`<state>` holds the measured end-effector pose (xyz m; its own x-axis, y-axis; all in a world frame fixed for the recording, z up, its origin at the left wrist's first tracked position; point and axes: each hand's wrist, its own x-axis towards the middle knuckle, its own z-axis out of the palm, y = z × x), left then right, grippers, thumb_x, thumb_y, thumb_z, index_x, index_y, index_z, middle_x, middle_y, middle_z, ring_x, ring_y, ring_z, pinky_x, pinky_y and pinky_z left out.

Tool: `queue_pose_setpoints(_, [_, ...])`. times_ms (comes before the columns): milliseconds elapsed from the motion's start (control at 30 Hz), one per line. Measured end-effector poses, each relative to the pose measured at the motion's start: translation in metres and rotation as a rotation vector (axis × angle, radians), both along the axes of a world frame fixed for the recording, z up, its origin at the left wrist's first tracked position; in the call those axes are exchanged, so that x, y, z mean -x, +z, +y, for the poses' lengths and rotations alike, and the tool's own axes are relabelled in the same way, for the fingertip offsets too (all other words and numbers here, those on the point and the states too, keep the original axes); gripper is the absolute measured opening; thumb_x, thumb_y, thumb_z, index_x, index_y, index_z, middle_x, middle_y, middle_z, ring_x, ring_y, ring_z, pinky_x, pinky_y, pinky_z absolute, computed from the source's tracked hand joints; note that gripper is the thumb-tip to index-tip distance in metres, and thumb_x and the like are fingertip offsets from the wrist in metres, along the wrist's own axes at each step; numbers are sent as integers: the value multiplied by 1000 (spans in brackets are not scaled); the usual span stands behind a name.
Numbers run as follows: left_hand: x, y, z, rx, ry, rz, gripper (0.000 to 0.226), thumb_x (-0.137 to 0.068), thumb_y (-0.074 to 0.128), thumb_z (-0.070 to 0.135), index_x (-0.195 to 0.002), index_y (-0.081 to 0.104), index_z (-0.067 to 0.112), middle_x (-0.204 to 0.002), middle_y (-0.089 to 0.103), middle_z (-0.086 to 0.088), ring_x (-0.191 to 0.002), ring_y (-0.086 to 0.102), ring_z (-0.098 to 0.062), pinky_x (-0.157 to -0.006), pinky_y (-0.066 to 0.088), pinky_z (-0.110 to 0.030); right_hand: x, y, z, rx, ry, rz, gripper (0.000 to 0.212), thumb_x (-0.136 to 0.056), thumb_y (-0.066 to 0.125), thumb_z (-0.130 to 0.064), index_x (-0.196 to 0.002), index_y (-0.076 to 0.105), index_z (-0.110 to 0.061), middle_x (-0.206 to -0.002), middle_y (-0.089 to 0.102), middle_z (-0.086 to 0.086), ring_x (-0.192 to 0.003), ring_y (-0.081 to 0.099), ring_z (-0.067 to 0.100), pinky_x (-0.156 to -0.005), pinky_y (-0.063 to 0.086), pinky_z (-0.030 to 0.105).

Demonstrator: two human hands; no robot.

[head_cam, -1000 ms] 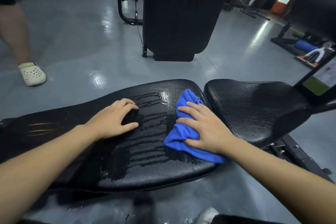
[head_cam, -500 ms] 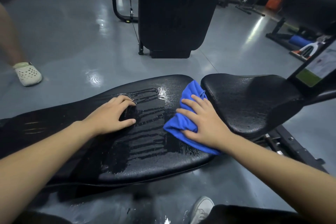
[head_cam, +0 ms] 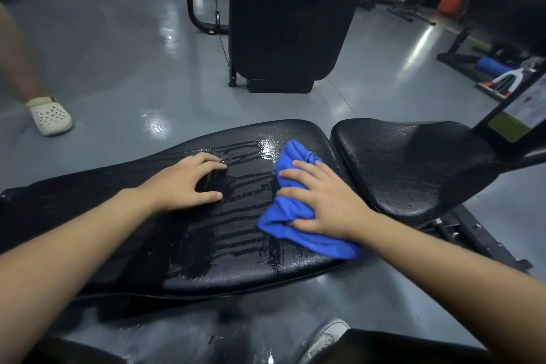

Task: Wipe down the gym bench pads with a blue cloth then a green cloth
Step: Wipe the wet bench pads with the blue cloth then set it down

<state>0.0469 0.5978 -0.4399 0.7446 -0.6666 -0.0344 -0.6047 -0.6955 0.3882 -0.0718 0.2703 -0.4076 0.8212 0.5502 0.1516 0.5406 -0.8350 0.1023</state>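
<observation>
Bystander: at the far left a bare leg and a cream clog [head_cam: 50,115] stand on the grey floor [head_cam: 118,53], well apart from the bench; the clog sits much where it did half a second ago.
Long pad: the black long pad [head_cam: 236,263] runs from the left edge to the middle, wet, with streaks of water across its right half; the streak pattern looks the same as in the earlier frames.
Left hand: the left hand [head_cam: 186,183] rests on the long pad with fingers spread and bent at the knuckles, fingertips and thumb touching the surface, holding nothing. It stays in the same spot as before.
Blue cloth: the blue cloth [head_cam: 295,233] lies bunched on the right end of the long pad, just beside the gap to the seat pad, one corner trailing toward the near edge. Against the frame a second ago it has slid slightly toward the far edge.
Right hand: the right hand [head_cam: 325,204] lies flat on top of the blue cloth, fingers straight and spread, pressing it onto the pad; its pose is unchanged.
Seat pad: the seat pad [head_cam: 399,162] to the right is beaded with droplets, untouched by either hand.
Background: a tall black machine [head_cam: 289,18] stands beyond the bench.
</observation>
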Motion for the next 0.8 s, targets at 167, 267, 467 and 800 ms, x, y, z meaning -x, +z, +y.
queue_pose_setpoints(167, [-4,2,1,9,-25,9,82,-71,41,84,-145,39,48,-138,24,38,-140,31,-2,-110,39,-35,-33,7,-8,-25,-220,5,60,-81,50,-65,-128,64,-30,-144,51,-1,-141,38,32,-112,31,58])
queue_pose_setpoints(267, [-3,1,3,12,-38,21,75,-71,41,84,-140,35,57,-138,24,37,-140,31,-2,-111,36,-32,-22,1,1,-35,-224,-22,60,-80,52,-62,-128,65,-29,-143,52,2,-140,39,35,-110,32,59])
queue_pose_setpoints(467, [-7,-2,7,32,-28,38,84,-71,44,82,-146,41,45,-150,33,22,-141,32,-5,-110,28,-25,34,-8,49,-29,-86,4,63,-80,59,-66,-135,58,-35,-148,48,6,-142,36,39,-111,30,59])
queue_pose_setpoints(800, [-15,-5,7,54,-33,30,79,-72,47,79,-142,47,43,-145,37,20,-136,35,-6,-110,30,-27,28,-16,60,11,58,16,55,-80,58,-64,-126,63,-35,-148,49,0,-142,38,32,-112,32,54])
